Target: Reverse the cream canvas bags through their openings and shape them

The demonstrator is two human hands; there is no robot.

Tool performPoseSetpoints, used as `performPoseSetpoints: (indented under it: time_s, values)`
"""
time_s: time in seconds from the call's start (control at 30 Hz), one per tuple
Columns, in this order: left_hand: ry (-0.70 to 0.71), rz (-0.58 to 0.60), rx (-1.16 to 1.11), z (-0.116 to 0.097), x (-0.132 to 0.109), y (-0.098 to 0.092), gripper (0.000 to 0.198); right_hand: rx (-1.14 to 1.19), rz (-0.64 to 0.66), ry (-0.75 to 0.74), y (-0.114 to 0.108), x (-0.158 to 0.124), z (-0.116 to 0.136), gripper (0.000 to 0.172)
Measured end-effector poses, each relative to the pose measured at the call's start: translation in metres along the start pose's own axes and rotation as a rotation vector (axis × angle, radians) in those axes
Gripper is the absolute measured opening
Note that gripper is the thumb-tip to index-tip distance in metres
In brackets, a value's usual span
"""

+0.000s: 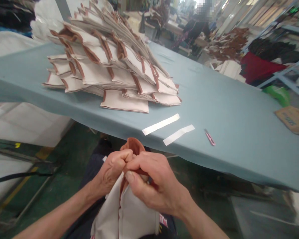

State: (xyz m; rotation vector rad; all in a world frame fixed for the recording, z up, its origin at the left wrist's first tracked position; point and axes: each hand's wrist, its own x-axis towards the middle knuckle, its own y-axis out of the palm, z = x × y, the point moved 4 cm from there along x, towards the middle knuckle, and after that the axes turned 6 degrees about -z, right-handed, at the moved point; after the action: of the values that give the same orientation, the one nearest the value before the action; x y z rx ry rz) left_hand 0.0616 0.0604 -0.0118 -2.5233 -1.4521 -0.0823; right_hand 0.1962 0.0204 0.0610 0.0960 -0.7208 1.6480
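Observation:
A cream fabric piece with brown edging [137, 212] lies over my lap, its brown end standing up beyond my hands. My left hand [116, 169] is closed on its brown edge, fingers curled in. Right beside it, my right hand [154, 182] pinches the same edge between thumb and forefinger. The two hands touch, and the exact spot between the fingertips is partly hidden. On the table ahead lie two white strips [160, 124] and small thread snips [209, 137] with a pink handle.
A blue-grey cloth-covered table [229, 116] runs across in front of me. On it rises a large pile of cream pieces with brown trim [109, 63]. A cardboard piece [292, 119] sits at the right. Farther back are a person [196, 30] and a blue shelf frame [281, 79].

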Motion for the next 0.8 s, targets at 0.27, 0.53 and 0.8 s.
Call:
performPoseSetpoints:
  time_s: [0.27, 0.53, 0.8]
  values:
    - [0.092, 0.045, 0.105, -0.025, 0.002, -0.042, 0.078, -0.311, 0.095, -0.024, -0.011, 0.0, -0.002, 0.027]
    - [0.177, 0.262, 0.368, -0.063, 0.015, -0.054, 0.045, -0.459, 0.059, -0.125, -0.017, 0.007, -0.004, 0.039]
    - [0.005, 0.432, 0.212, -0.061, 0.021, -0.051, 0.046, -0.26, 0.187, -0.121, -0.017, 0.012, -0.008, 0.036]
